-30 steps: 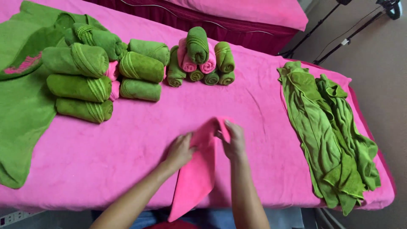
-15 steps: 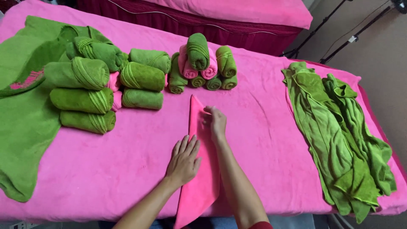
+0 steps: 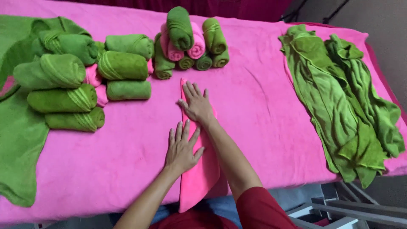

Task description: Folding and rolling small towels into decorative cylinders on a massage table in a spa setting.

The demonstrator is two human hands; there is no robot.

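A small pink towel (image 3: 199, 178) lies folded into a long narrow strip on the pink-covered table (image 3: 263, 127), its near end hanging over the front edge. My left hand (image 3: 181, 148) presses flat on the strip's middle, fingers spread. Further up, my right hand (image 3: 196, 104) lies flat on the strip's far part, fingers pointing away from me. Neither hand grips anything.
Large rolled green towels (image 3: 63, 85) sit at the left. A stack of small rolled green and pink towels (image 3: 188, 40) stands just beyond the strip. Unfolded green towels (image 3: 339, 93) lie at the right. A flat green cloth (image 3: 17, 140) drapes over the far left edge.
The pink towel, earlier held up and folded between both hands, now lies as a flat strip. Both hands have gone down flat on it, the right sliding farther away from me.
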